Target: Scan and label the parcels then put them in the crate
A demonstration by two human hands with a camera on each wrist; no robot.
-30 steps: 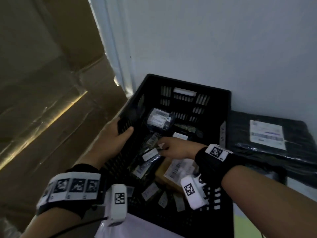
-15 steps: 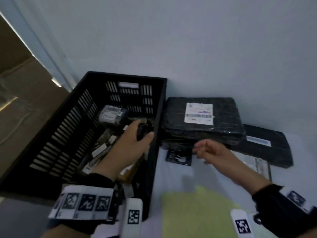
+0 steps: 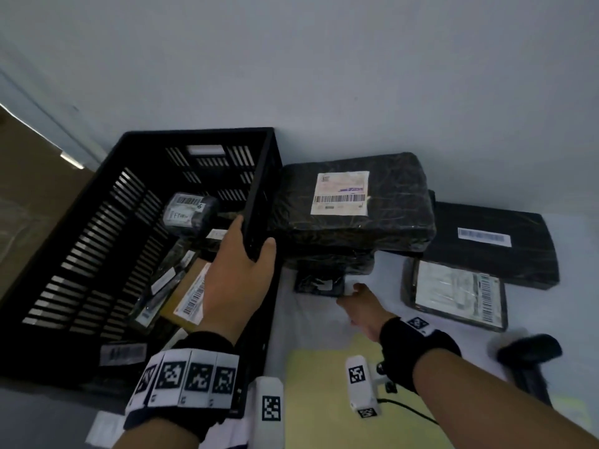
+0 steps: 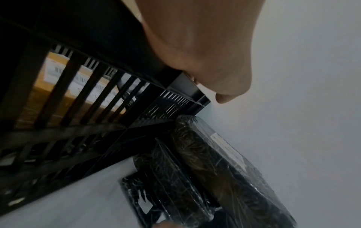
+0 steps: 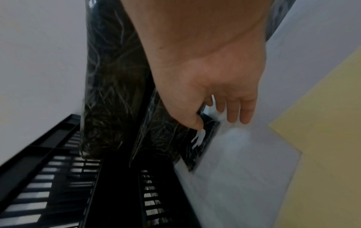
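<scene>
Small black parcel (image 3: 319, 283) is lying at frame centre on the tabletop (image 3: 311, 322), its far edge tucking under the large black parcel (image 3: 353, 205) stack. Right hand (image 3: 359, 307) is pinching its near corner between thumb and forefinger, with the other fingers straight. Left hand (image 3: 240, 280) is gripping the rim of the crate (image 3: 197, 132) at frame left. Crate is already holding several labelled parcels (image 3: 189, 213). Judgement: task is running partway. At least four parcels are waiting outside the crate, and the scanner (image 3: 528, 351) is lying idle at lower right.

Dim, soft, motion-blurred; edges distorted
</scene>
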